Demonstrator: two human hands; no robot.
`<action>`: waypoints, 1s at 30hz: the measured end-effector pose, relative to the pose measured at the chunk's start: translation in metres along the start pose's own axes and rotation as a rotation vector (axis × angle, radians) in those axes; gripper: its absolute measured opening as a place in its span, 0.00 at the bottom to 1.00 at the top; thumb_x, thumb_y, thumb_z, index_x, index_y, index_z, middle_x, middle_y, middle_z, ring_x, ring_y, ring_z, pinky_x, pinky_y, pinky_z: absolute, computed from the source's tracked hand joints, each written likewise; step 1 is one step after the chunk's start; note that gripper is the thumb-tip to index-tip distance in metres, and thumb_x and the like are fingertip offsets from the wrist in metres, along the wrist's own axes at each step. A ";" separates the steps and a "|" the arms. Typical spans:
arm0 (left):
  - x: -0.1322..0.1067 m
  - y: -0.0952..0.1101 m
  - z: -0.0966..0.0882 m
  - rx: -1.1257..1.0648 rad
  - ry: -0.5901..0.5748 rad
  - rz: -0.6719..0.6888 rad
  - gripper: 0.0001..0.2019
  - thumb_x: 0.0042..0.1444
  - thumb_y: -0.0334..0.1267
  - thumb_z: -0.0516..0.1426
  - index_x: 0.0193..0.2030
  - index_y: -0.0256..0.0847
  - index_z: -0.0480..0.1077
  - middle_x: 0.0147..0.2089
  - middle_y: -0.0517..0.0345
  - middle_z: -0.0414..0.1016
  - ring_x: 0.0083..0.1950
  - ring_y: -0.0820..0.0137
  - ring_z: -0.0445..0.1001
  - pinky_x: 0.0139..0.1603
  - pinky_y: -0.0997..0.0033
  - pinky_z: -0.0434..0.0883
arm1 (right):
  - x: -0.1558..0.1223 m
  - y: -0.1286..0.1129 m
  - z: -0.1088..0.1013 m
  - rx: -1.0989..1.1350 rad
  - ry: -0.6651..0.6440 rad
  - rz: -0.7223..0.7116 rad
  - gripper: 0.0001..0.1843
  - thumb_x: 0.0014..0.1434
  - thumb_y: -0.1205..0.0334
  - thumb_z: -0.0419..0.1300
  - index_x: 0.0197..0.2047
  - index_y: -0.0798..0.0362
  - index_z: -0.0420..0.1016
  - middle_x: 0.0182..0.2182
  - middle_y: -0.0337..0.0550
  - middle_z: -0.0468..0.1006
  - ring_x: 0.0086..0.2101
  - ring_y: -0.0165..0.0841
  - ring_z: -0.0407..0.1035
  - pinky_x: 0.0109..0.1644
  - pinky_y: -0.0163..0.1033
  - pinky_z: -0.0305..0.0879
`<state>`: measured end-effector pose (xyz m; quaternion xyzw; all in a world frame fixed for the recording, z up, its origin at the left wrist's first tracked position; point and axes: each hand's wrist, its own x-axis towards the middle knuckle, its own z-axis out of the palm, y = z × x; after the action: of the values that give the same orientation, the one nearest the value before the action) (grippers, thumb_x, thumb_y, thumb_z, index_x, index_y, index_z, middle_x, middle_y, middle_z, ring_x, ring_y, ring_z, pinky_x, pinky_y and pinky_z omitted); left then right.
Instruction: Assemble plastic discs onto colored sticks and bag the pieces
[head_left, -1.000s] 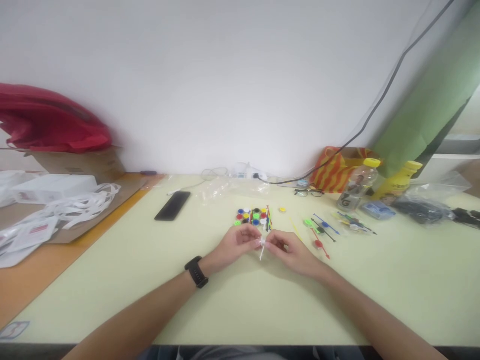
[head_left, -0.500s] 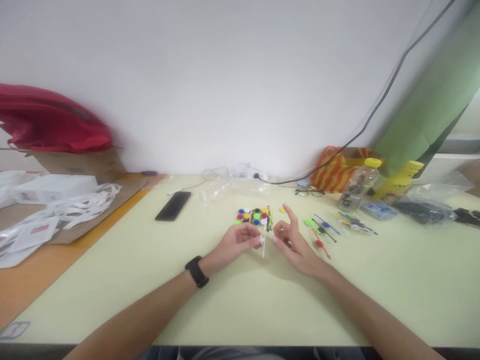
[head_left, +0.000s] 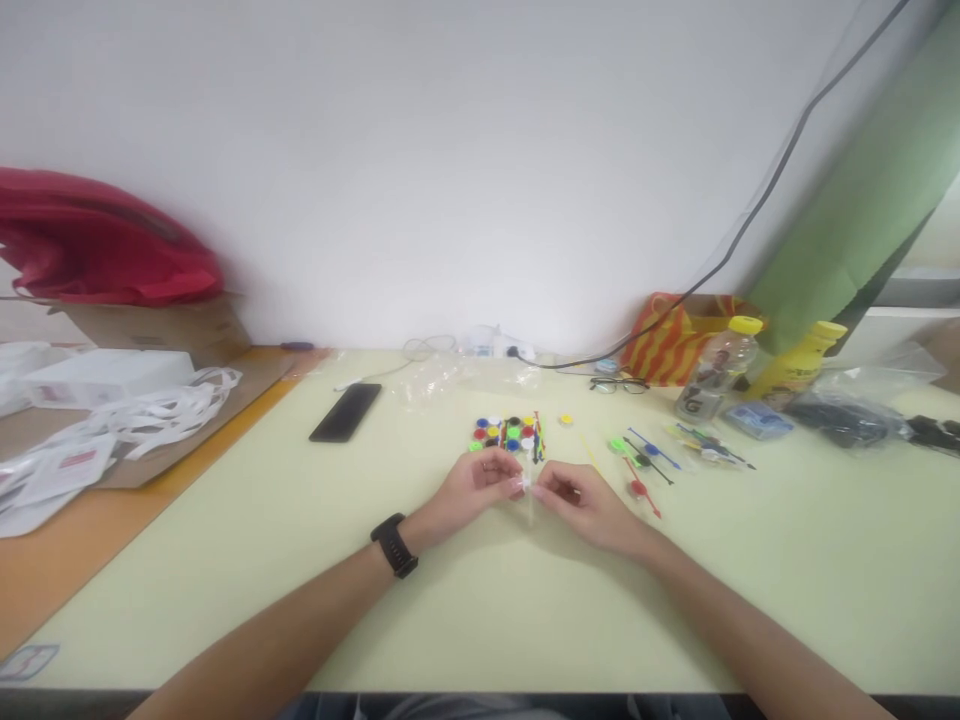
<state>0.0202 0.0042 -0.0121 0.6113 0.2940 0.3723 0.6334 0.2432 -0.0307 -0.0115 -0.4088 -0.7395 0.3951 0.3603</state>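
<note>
Ok, L hand has a small white plastic piece pinched btwn thumb & fingers, held over the pale tabletop. Thin rod at the piece is blurry, pointing twd the table's near edge. R hand is just beside it, thumb & index close tog. at the piece's R side; can't tell if they actually grip it or only touch. Black wristwatch on the L wrist.

Just beyond the hands: multicol. discs in rows, w/ a bundle of coloured sticks along their R side. Single yellow disc lies apart, to the R. Near R hand: red arrow w/ disc, then blue arrow & green disc a bit farther back. More arrows in a pile farther R. Black smartphone flat, well L; eyeglasses nr. the wall.
</note>
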 end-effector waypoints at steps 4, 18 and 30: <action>0.000 -0.002 -0.001 0.020 -0.002 -0.003 0.12 0.57 0.42 0.68 0.42 0.38 0.75 0.43 0.54 0.77 0.46 0.67 0.78 0.52 0.65 0.74 | 0.001 0.000 0.001 -0.008 -0.027 -0.009 0.19 0.70 0.47 0.56 0.34 0.53 0.70 0.26 0.36 0.66 0.27 0.29 0.57 0.30 0.35 0.54; 0.000 -0.001 0.001 -0.041 -0.035 -0.035 0.12 0.57 0.41 0.69 0.42 0.37 0.75 0.41 0.55 0.77 0.44 0.67 0.79 0.54 0.60 0.76 | 0.001 -0.005 -0.003 0.082 0.044 0.065 0.18 0.69 0.43 0.57 0.44 0.50 0.71 0.23 0.32 0.59 0.26 0.30 0.53 0.31 0.37 0.49; 0.002 -0.001 0.000 -0.024 0.083 0.011 0.13 0.56 0.41 0.70 0.41 0.35 0.74 0.37 0.56 0.77 0.38 0.71 0.77 0.46 0.68 0.74 | 0.002 0.007 -0.026 0.737 -0.091 0.148 0.30 0.67 0.48 0.56 0.17 0.52 0.58 0.20 0.35 0.52 0.23 0.29 0.45 0.30 0.41 0.42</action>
<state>0.0216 0.0060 -0.0130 0.5892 0.3122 0.4044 0.6260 0.2669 -0.0192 -0.0066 -0.2858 -0.5316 0.6774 0.4205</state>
